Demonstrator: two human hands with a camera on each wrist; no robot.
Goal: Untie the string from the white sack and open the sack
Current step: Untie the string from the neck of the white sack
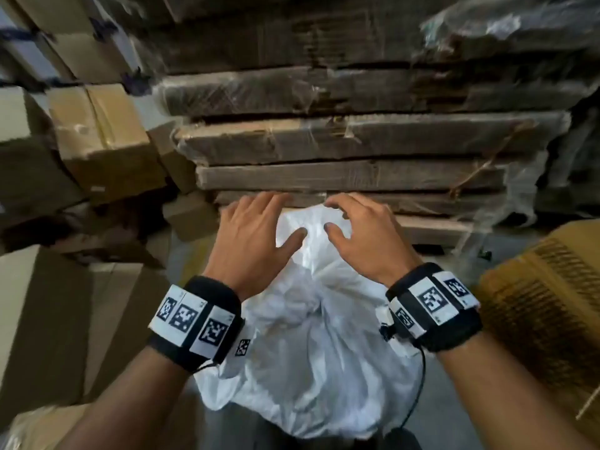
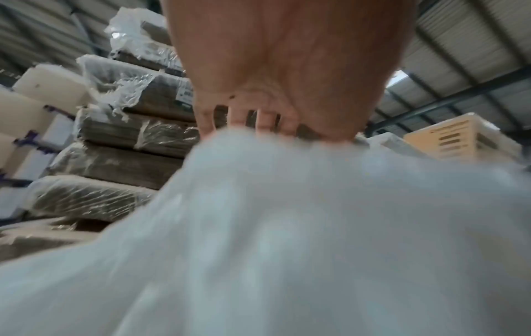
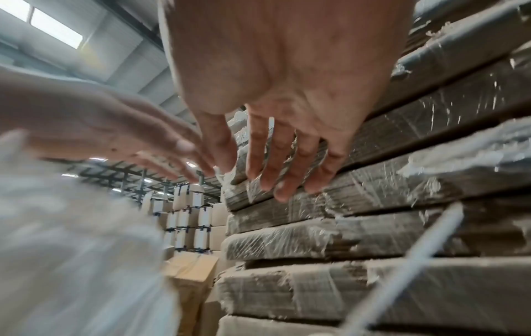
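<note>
The white sack stands in front of me, its crumpled top bunched under my hands. My left hand is spread over the top's left side, its thumb touching the plastic. My right hand hovers over the right side with its fingers slightly bent and holds nothing. In the left wrist view the left hand's fingers reach past the blurred sack. From the right wrist, my right hand hangs spread beside the sack. No view shows a string.
A tall stack of plastic-wrapped flat cardboard bundles rises just behind the sack. Cardboard boxes pile up at the left, with a big one near my left forearm. A tan woven sack sits at the right.
</note>
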